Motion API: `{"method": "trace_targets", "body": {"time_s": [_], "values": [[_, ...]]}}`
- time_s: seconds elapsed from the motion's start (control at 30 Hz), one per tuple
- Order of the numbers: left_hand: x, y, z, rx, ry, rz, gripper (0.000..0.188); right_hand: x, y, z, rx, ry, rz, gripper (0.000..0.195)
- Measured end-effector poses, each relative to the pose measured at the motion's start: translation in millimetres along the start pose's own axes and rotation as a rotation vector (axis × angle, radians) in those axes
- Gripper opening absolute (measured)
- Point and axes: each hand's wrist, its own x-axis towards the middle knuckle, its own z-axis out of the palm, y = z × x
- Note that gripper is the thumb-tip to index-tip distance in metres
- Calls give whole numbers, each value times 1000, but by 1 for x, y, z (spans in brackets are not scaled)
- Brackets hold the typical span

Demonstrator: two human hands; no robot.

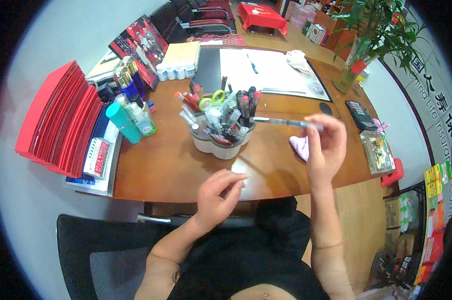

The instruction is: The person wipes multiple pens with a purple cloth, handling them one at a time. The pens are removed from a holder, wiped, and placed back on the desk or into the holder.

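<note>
My right hand (325, 150) pinches one end of a slim clear-barrelled pen (276, 121) between thumb and fingers. The pen lies nearly level, its other end beside the organizer's right side. A pale multi-compartment pen organizer (214, 147) stands on the wooden desk, packed with pens and markers (244, 105). Scissors with yellow-green handles (213, 100) stick up among them. My left hand (218, 193) is over the desk's front edge, in front of the organizer. Its thumb and index fingertips are drawn together, and nothing shows between them.
Stacked red folders (57, 123), a teal bottle (124, 123) and a clear pump bottle (143, 122) stand at left. A pink-white cloth (300, 145) lies by my right hand. Farther back are a desk pad (207, 69), a calculator (361, 114) and a plant vase (348, 75).
</note>
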Motion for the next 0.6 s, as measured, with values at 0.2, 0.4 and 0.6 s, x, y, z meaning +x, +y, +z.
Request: {"method": "trace_targets", "body": {"time_s": [0.2, 0.4, 0.6], "values": [[9, -3, 54, -959, -221, -550, 39, -88, 3, -23, -490, -250, -398, 20], [15, -5, 68, -1010, -144, -625, 32, -103, 2, -38, -536, -404, -440, 30], [21, -10, 50, -753, -252, -633, 30, -54, 21, -84, -1190, -371, -35, 58]]}}
